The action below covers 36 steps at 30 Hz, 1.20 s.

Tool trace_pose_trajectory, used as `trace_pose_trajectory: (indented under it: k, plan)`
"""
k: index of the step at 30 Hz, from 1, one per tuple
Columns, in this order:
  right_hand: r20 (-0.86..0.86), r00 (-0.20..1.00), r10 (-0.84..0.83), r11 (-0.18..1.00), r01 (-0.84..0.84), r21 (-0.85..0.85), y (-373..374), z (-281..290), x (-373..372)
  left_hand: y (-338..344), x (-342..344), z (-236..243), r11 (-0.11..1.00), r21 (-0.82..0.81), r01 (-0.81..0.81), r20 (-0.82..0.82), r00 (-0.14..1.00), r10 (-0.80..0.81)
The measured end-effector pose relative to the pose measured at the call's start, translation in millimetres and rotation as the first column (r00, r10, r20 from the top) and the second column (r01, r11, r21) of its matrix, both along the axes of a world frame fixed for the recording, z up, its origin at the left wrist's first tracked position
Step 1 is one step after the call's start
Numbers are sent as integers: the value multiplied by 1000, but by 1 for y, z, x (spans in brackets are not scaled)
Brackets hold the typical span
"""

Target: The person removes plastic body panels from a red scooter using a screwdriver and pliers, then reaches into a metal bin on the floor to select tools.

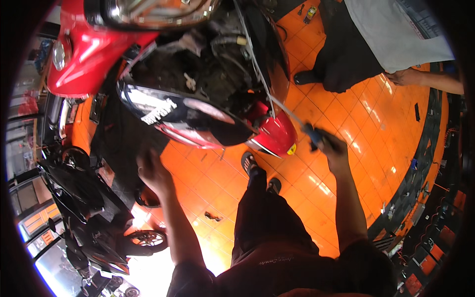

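Blue plastic, the handle of a long screwdriver (312, 134), sits wrapped in the right hand (330, 147), fingers clamped around it. Its thin steel shaft runs up and to the left, toward the opened body of a red scooter (89, 54), ending somewhere near the dark engine bay (208, 74); the tip is too small to place exactly. The tool looks light and stiff, and a shaft that long would likely flex a little under side load, so the grip belongs on the handle, as it is now. The left hand (153, 173) hangs well apart from the right, below the glossy black-and-silver side panel (183, 116), fingers loosely spread and holding nothing, as far as the blur allows. That panel looks like thin, smooth plastic, probably slippery and easy to scratch or crack, best taken by its edges. The scooter stands on shiny orange floor tiles (376, 123). Another person's hand (405, 76) shows at the upper right, and a dark motorcycle (99, 222) is parked at the lower left.
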State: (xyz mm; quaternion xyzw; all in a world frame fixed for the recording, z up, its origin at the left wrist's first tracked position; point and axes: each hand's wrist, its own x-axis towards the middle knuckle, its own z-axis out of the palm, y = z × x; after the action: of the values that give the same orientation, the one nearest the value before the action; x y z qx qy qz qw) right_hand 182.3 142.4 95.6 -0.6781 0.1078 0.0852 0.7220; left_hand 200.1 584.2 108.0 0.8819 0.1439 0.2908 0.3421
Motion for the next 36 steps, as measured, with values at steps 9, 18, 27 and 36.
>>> trace_pose_trajectory:
  k: [9, 18, 27, 36]
  plan:
    - [-453, 880, -144, 989, 144, -35, -32, -50, -106, -17, -143, -109, 975, -224, 10, -812, 550, -192]
    - [-628, 776, 58, 997, -10, 80, -3, -53, -117, -48, -120, -98, 754, -625, -204, -779, 225, -585]
    - [-546, 735, 401, 685, -637, -354, -31, -37, -100, -91, -117, -87, 464, -784, -413, -620, 481, -620]
    - [-579, 643, 502, 480, -763, -432, -102, -69, -9, -148, -137, -99, 482, -689, -541, -719, 591, -365]
